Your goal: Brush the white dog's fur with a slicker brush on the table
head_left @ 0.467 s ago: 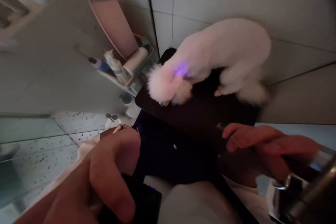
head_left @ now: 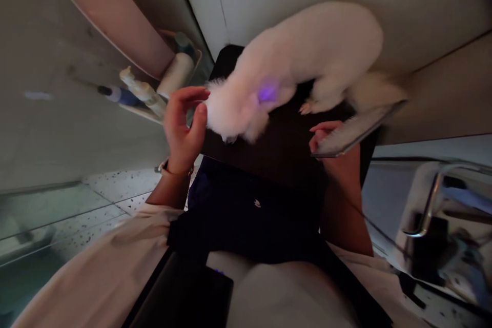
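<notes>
Dog (head_left: 307, 48), white and fluffy, is along the table's (head_left: 284, 151) far edge, head toward the left edge. Left hand (head_left: 182, 130) spreads thumb and fingers at its head, contact unclear; right hand (head_left: 325, 130) grips a blurred comb-like tool (head_left: 357, 134) near the right edge.

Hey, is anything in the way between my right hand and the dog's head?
Nothing visible: only dark tabletop shows between your right hand and the dog's head. The comb-like tool in that hand extends away from the head; your left hand is at its other side.
</notes>
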The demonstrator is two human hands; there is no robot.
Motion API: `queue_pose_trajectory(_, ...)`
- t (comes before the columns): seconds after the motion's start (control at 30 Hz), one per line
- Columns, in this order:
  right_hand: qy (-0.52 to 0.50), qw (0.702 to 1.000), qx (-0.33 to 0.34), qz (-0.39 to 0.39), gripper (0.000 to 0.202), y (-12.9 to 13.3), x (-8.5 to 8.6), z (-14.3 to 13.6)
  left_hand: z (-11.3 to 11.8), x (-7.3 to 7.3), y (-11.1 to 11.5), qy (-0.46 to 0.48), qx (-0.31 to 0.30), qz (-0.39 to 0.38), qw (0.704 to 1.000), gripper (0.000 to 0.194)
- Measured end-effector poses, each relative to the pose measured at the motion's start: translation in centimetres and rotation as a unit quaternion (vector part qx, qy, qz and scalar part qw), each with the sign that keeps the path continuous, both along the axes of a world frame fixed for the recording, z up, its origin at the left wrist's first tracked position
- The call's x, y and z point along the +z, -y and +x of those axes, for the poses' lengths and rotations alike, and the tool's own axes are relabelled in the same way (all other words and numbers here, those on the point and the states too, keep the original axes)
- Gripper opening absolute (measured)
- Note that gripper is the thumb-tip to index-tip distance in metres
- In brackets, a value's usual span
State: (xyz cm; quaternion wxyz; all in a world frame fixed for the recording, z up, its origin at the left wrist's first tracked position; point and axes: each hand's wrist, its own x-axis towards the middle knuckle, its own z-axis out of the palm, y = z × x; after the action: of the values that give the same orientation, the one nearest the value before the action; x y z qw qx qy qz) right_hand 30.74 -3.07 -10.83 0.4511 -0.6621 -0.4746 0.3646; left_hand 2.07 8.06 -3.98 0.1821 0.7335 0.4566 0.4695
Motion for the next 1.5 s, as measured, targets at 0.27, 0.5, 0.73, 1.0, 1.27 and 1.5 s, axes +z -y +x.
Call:
queue_pose_trajectory(0.27, 0.117, 0.992, 0.000, -0.055, 0.024, -0.7, -1.4, 1.4, 1.9, -6.2, -4.8, -0.325, 0.033, -0.187, 0.926, 0.048)
queue_pose_trajectory(0.5, 0.105, 0.993, 0.052, -0.023, 0.033, -3.4, -3.8, 2.8, 1.1, -9.3, -5.1, -0.386, 0.004, -0.226, 0.894, 0.026)
queue_pose_trajectory(0.73, 0.135, 0.973, 0.188, -0.006, 0.046, -8.4, -4.8, -0.6, -1.7, -10.5, -6.5, -0.287, -0.059, -0.240, 0.926, 0.019)
queue_pose_trajectory(1.0, 0.343, 0.856, 0.359, -0.141, 0.049, -7.8, -2.7, -9.9, -1.7, -10.7, -7.1, -0.253, -0.078, -0.252, 0.931, 0.023)
queue_pose_trajectory(1.27, 0.288, 0.784, 0.451, -0.316, 0.047, 2.2, -0.2, -3.8, -2.6, -11.0, -7.6, -0.203, -0.104, -0.211, 0.951, 0.021)
queue_pose_trajectory(1.5, 0.225, 0.907, 0.310, -0.174, 0.037, -5.4, -0.9, -8.1, -2.9, -11.6, -8.1, -0.219, -0.101, -0.227, 0.944, 0.036)
